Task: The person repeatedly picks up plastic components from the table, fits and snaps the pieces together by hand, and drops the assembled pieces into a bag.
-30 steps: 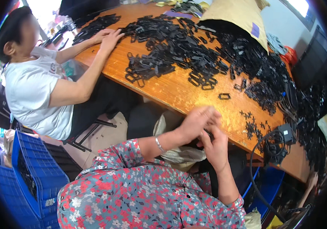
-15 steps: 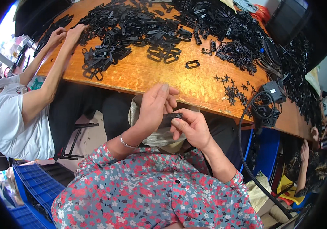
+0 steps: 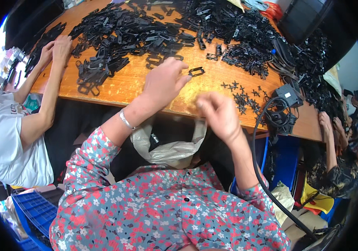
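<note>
My left hand [image 3: 163, 83] is over the table near its front edge, palm down. Its thumb and forefinger are apart, and nothing shows between them. Past its fingertips lie several black oblong frames [image 3: 153, 62], and a single black frame [image 3: 196, 72] is just to its right. Above the table's edge, my right hand [image 3: 220, 115] has curled fingers smeared by motion; whether they hold anything is hidden. Below both hands, a pale woven sack [image 3: 179, 152] gapes on my lap, with a small black part [image 3: 154, 140] in its mouth.
Heaps of black clip parts [image 3: 133, 31] cover the wooden table [image 3: 124, 85]. Small black star-shaped pieces [image 3: 242, 100] lie at right, near a black box with coiled cable [image 3: 285, 100]. A co-worker's hands [image 3: 57, 48] work at left; another person's arm [image 3: 329, 138] is at right.
My hands have parted and moved up from my lap to the table. The black part they held together is gone from between them. The sack's mouth now shows.
</note>
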